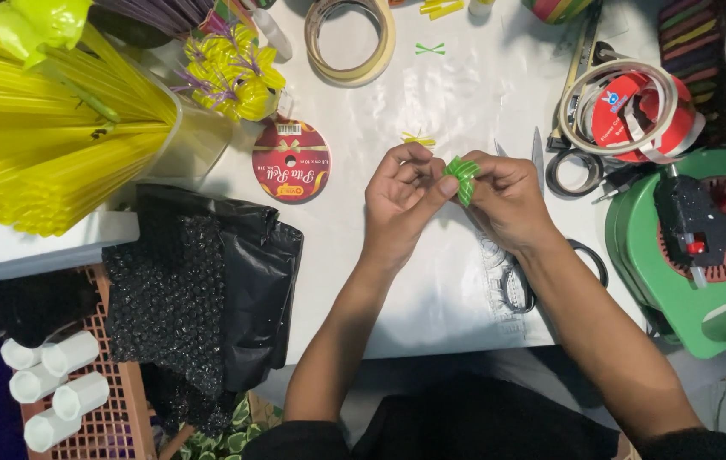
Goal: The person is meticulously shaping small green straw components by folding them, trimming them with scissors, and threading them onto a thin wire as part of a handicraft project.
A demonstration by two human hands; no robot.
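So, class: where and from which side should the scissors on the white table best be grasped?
Grip the scissors by the dark handle loops, coming from the near table edge. The blades point away toward the tape rolls, and the right hand covers the middle.

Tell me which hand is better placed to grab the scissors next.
Right, probably. The scissors lie under the right hand and wrist, blades poking out just beyond it. The left hand sits farther off, and both pinch the green ribbon loops, so it could keep holding them.

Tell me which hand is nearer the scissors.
Right. The right hand lies right over the scissors, whose blades poke out behind its fingers and whose handles show under the wrist. The left hand sits farther left, across the green ribbon.
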